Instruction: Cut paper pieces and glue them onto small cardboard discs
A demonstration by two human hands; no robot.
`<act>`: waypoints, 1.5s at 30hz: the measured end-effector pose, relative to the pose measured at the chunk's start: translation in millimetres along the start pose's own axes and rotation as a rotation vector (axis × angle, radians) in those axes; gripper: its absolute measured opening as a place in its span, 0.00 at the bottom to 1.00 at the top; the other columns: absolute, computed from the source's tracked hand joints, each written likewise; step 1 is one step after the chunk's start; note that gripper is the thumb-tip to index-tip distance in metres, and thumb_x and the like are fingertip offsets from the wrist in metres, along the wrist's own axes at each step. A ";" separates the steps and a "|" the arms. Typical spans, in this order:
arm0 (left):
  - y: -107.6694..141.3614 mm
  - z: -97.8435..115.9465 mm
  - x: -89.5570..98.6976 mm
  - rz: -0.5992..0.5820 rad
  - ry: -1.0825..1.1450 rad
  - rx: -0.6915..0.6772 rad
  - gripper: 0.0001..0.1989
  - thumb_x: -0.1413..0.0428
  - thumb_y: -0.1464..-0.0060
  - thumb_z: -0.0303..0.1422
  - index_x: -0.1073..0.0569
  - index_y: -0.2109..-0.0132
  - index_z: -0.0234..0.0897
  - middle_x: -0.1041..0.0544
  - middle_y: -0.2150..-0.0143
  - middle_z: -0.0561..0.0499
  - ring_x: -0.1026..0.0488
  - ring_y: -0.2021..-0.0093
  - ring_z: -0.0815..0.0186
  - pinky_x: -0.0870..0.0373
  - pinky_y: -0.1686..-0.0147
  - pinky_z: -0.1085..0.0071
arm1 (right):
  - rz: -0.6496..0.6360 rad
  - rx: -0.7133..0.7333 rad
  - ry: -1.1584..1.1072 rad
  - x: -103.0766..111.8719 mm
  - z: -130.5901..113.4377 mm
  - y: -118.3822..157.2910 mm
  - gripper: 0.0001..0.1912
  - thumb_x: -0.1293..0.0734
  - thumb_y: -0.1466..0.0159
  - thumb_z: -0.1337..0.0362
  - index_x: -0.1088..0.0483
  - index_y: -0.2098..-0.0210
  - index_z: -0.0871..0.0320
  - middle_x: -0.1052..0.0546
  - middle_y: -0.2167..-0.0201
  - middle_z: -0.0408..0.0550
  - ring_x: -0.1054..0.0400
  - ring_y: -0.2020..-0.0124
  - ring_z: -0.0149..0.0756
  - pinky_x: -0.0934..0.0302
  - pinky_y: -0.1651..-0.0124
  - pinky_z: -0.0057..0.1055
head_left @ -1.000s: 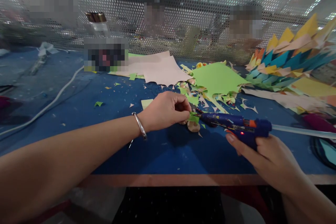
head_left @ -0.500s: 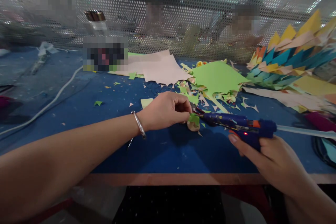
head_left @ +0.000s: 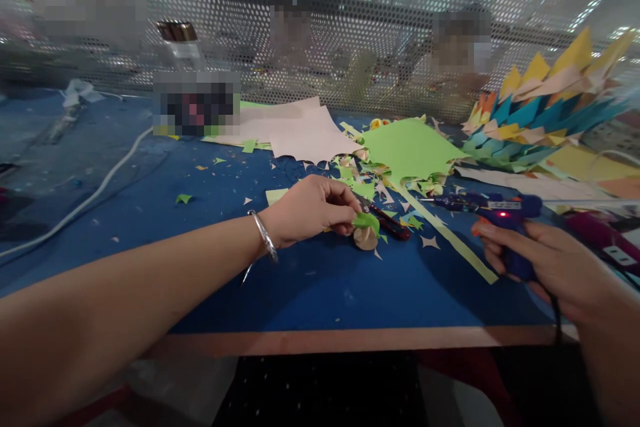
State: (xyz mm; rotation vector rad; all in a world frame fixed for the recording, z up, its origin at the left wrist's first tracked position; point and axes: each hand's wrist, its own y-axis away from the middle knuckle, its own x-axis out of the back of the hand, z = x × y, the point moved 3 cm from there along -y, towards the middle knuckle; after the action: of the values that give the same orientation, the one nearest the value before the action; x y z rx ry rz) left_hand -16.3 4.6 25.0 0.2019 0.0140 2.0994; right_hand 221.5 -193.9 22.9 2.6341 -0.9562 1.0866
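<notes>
Thumb and fingers of my left hand (head_left: 315, 213) pinch a small green paper piece (head_left: 367, 221), which lies against a round beige paper piece (head_left: 365, 238) just over the blue table. My right hand (head_left: 555, 257) is wrapped around a blue glue gun (head_left: 505, 208) with a lit red light; its nozzle points left, apart from the paper pieces. Beside my left fingertips lies a dark red-handled tool (head_left: 393, 223). A long pale green strip (head_left: 450, 233) runs across the table between the hands.
Behind the hands lie pale pink sheets (head_left: 300, 127), a green sheet (head_left: 410, 147) and many paper scraps. A layered paper construction (head_left: 545, 107) stands at the back right. A white cable (head_left: 110, 180) crosses the left side. People are visible behind a perforated metal screen (head_left: 350, 33).
My right hand has moved right with the glue gun, away from the paper pieces, uncovering the red-handled tool and the strip. My left hand has barely shifted and keeps its pinch.
</notes>
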 end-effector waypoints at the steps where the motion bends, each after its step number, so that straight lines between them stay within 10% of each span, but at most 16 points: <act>1: -0.4 -0.5 -0.3 0.005 0.031 0.014 0.02 0.40 0.53 0.26 0.23 0.69 0.34 0.21 0.73 0.51 0.28 0.75 0.73 0.29 0.69 0.74 | -0.069 -0.140 -0.089 1.4 5.3 -3.1 0.25 0.30 0.39 0.46 0.29 0.83 0.57 0.28 0.84 0.50 0.38 0.86 0.33 0.47 0.84 0.30; 6: -0.5 1.3 -0.4 0.048 0.111 0.078 0.03 0.41 0.52 0.24 0.25 0.71 0.35 0.22 0.75 0.54 0.26 0.74 0.72 0.26 0.66 0.73 | -0.061 -0.313 -0.150 17.2 12.0 -16.1 0.20 0.26 0.44 0.48 0.23 0.77 0.59 0.27 0.80 0.51 0.32 0.80 0.37 0.43 0.82 0.29; 14: 0.1 1.5 2.0 0.061 0.109 0.040 0.01 0.39 0.51 0.27 0.25 0.69 0.35 0.21 0.74 0.52 0.23 0.72 0.71 0.24 0.66 0.74 | 0.066 -0.192 0.752 33.1 -8.7 -16.6 0.22 0.34 0.41 0.40 0.24 0.68 0.53 0.20 0.72 0.53 0.27 0.73 0.47 0.41 0.71 0.39; 17: 0.1 1.8 1.8 0.069 0.103 0.032 0.01 0.40 0.51 0.25 0.25 0.69 0.34 0.21 0.74 0.52 0.24 0.73 0.72 0.25 0.66 0.74 | 0.127 0.064 0.573 11.9 -35.0 -8.3 0.22 0.33 0.40 0.40 0.24 0.68 0.52 0.19 0.70 0.48 0.26 0.71 0.41 0.37 0.67 0.36; 22: 1.4 5.1 1.7 0.107 0.085 0.043 0.03 0.40 0.50 0.23 0.25 0.69 0.34 0.23 0.74 0.54 0.25 0.74 0.73 0.26 0.66 0.74 | -0.174 0.429 0.301 -48.0 -85.2 -3.6 0.18 0.35 0.35 0.46 0.24 0.66 0.54 0.22 0.74 0.45 0.31 0.76 0.33 0.39 0.71 0.30; 34: -0.1 2.1 0.7 0.097 0.256 0.073 0.05 0.42 0.44 0.28 0.26 0.69 0.33 0.22 0.71 0.51 0.23 0.70 0.72 0.25 0.63 0.73 | -0.220 0.534 0.190 -76.7 -99.0 -24.7 0.15 0.37 0.32 0.54 0.25 0.67 0.57 0.28 0.80 0.41 0.36 0.79 0.29 0.45 0.74 0.26; 45: -0.7 4.5 -4.0 0.006 -0.037 0.052 0.05 0.41 0.43 0.30 0.24 0.64 0.32 0.23 0.71 0.53 0.28 0.73 0.74 0.27 0.67 0.75 | -0.270 0.617 0.134 -83.8 -94.9 -22.4 0.11 0.37 0.32 0.61 0.29 0.69 0.57 0.30 0.78 0.40 0.38 0.78 0.28 0.46 0.74 0.26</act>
State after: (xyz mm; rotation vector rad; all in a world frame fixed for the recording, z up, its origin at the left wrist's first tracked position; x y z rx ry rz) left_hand -13.1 1.2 28.8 0.2717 0.0460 2.1024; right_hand 134.2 -100.8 38.2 2.9631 -0.2382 1.6631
